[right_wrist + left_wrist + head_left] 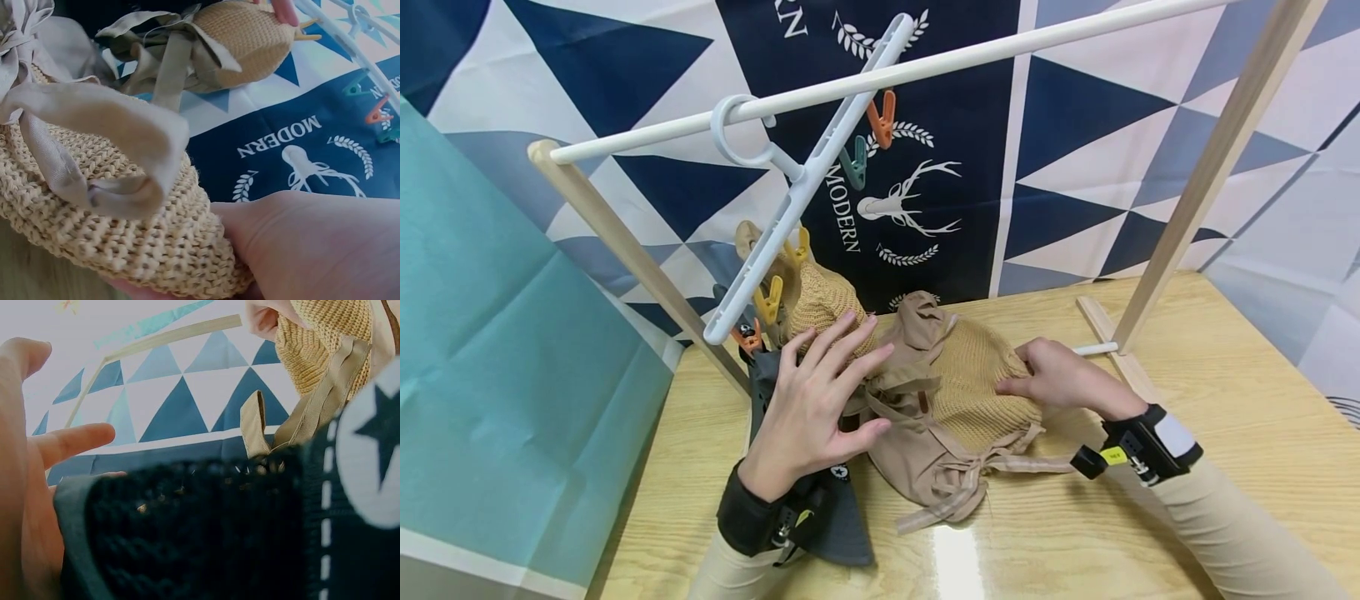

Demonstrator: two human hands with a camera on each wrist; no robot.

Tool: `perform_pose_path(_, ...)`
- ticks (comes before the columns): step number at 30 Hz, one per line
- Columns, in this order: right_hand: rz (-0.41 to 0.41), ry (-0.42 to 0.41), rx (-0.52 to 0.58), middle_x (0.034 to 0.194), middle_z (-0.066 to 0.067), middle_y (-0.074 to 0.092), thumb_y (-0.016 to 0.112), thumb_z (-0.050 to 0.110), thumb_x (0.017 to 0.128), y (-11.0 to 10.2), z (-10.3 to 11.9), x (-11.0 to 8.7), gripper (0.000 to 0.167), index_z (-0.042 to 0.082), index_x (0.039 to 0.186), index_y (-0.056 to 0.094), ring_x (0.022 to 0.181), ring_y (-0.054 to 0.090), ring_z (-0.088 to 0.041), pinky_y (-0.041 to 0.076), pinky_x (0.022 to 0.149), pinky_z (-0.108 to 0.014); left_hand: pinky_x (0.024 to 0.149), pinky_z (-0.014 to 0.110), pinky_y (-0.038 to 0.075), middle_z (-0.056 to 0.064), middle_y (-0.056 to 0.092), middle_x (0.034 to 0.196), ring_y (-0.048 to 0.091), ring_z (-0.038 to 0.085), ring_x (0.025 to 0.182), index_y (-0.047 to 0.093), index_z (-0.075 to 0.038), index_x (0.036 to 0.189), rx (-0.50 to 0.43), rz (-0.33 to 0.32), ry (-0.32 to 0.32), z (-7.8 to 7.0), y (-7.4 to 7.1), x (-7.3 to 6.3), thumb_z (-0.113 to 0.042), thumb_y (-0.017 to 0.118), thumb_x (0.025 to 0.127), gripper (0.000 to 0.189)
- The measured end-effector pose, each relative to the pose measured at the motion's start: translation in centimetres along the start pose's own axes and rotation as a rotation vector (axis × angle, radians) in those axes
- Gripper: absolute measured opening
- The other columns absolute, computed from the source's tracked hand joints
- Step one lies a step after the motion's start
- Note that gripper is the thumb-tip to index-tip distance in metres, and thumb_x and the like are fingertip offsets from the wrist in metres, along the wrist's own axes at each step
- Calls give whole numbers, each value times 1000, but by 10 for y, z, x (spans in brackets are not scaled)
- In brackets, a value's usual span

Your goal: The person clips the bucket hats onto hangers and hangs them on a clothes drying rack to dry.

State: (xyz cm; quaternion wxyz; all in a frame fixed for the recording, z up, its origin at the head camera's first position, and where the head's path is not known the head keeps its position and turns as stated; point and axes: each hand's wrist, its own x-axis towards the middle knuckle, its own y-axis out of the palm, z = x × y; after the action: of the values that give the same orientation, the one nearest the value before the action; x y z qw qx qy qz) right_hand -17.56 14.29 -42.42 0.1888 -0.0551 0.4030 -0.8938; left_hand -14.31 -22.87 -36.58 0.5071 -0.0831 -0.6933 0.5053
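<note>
My right hand (pixel 1067 379) grips the edge of a knitted straw sun hat (pixel 973 375) with beige cloth brim and ribbon ties, low over the table. In the right wrist view, the fingers are partly hidden under its coarse weave (pixel 144 244). My left hand (pixel 816 404) is raised with fingers spread and holds nothing. Behind its fingertips, a second straw hat (pixel 823 304) hangs from yellow clips (pixel 769 300). Below the left hand is a black bucket hat (pixel 842 521) with a white star badge (pixel 381 450), hanging by an orange clip (pixel 747 337) and partly hidden by the hand.
A light-blue hanger (pixel 801 192) hooks over a white rod (pixel 1000 55) on a wooden frame (pixel 1217 175). An orange clip (pixel 882 118) and a green clip (pixel 854 162) hang on its far half. Patterned cloth (pixel 1075 167) backs the wooden table (pixel 1247 400); a teal panel (pixel 527 358) stands left.
</note>
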Motion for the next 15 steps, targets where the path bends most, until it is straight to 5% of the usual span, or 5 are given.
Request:
perform_pose_path(11,-103,-48,0,63,11,34,86,24,99,-12,15,-10,48,18,72,47,55,32,-1,33,58,-24,118,71,41,7,60,170,51,31,162,69,-24,151,-3,-4,4,-1,-1,1,-79,21,112,83)
perform_pose_path(15,-135,-65,22,62,11,35,86,25,100,-15,19,-13,39,16,77,55,53,30,0,33,57,-24,117,71,41,7,60,170,51,32,162,69,-24,152,-2,-18,12,-2,0,1,-78,22,113,82)
